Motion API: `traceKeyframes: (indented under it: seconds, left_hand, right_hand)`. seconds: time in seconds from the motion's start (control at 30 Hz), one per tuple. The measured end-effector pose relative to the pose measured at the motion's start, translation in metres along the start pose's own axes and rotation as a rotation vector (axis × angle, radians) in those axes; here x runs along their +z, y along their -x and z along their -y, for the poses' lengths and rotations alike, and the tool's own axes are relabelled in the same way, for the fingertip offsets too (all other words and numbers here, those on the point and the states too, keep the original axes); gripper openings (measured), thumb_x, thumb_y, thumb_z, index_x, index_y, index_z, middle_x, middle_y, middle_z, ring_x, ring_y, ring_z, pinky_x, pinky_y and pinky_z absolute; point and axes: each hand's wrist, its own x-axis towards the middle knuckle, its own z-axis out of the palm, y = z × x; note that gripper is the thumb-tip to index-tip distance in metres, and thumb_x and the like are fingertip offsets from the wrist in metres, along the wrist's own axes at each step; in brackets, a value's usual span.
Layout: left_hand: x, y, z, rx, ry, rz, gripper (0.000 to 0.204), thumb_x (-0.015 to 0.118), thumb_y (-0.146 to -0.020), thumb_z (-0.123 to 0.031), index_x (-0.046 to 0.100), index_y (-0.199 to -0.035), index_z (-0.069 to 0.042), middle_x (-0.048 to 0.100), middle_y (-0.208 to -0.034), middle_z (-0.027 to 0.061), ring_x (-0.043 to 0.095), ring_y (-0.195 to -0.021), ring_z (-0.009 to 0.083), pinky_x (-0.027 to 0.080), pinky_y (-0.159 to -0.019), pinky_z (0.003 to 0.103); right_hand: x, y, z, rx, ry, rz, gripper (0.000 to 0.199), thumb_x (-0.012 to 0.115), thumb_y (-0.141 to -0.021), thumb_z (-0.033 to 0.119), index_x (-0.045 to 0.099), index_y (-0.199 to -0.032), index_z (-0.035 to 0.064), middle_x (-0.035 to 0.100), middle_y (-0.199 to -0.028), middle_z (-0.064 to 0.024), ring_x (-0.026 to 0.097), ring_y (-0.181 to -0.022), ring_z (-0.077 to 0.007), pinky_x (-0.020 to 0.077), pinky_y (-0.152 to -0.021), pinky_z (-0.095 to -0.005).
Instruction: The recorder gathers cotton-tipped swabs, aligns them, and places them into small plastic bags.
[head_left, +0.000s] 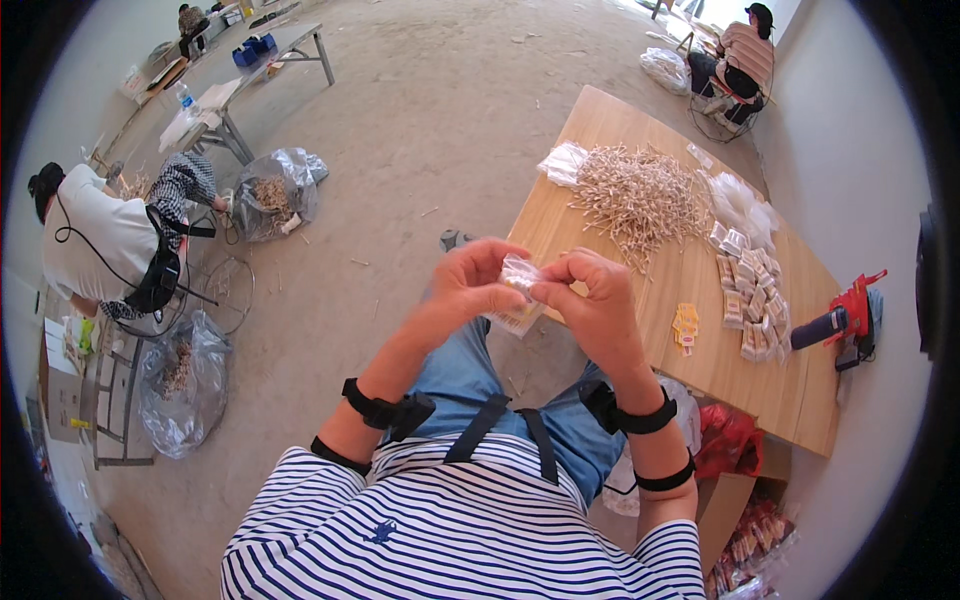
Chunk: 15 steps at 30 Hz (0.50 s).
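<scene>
Between my hands, above my lap, is a small clear plastic bag (pixel 516 318) with white-tipped cotton swabs inside. My left hand (pixel 478 282) grips the bag's left side between thumb and fingers. At its upper right, my right hand (pixel 598 300) pinches the bag near the opening. On the wooden table (pixel 610 262) to the right lies a large heap of loose cotton swabs (pixel 640 200). Small yellow cards (pixel 685 326) lie close to my right hand. Farther right is a cluster of filled swab packs (pixel 752 290), with clear empty-looking bags (pixel 745 210) behind it.
A red tool with a dark cylinder (pixel 848 318) stands at the table's right edge. Under the table are a red bag (pixel 728 440) and a cardboard box (pixel 722 525). Seated people (pixel 110 240) work at left and far right. Swab-filled plastic bags (pixel 185 385) stand on the floor.
</scene>
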Motion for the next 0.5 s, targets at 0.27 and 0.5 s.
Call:
traceKeyframes:
  seconds: [0.27, 0.5]
  left_hand:
    - [-0.005, -0.004, -0.019, 0.215, -0.245, -0.092, 0.032, 0.074, -0.079, 0.005, 0.065, -0.110, -0.001, 0.069, -0.100, 0.0065, 0.066, -0.095, 0.0141, 0.052, -0.089, 0.030]
    - [-0.004, -0.004, -0.019, 0.242, -0.360, -0.109, 0.024, 0.074, -0.080, 0.004, 0.067, -0.102, 0.000, 0.069, -0.096, 0.0063, 0.066, -0.091, 0.0134, 0.052, -0.086, 0.030]
  right_hand:
    - [0.006, 0.001, -0.001, -0.067, 0.102, -0.049, 0.010, 0.074, -0.072, 0.006, 0.069, -0.077, -0.0012, 0.063, -0.071, -0.0144, 0.062, -0.066, -0.0266, 0.0473, -0.060, -0.0358]
    - [0.008, 0.002, -0.005, -0.099, 0.130, -0.062, 0.008, 0.073, -0.071, 0.006, 0.068, -0.074, 0.0002, 0.062, -0.070, -0.0147, 0.061, -0.068, -0.0299, 0.0469, -0.061, -0.0387]
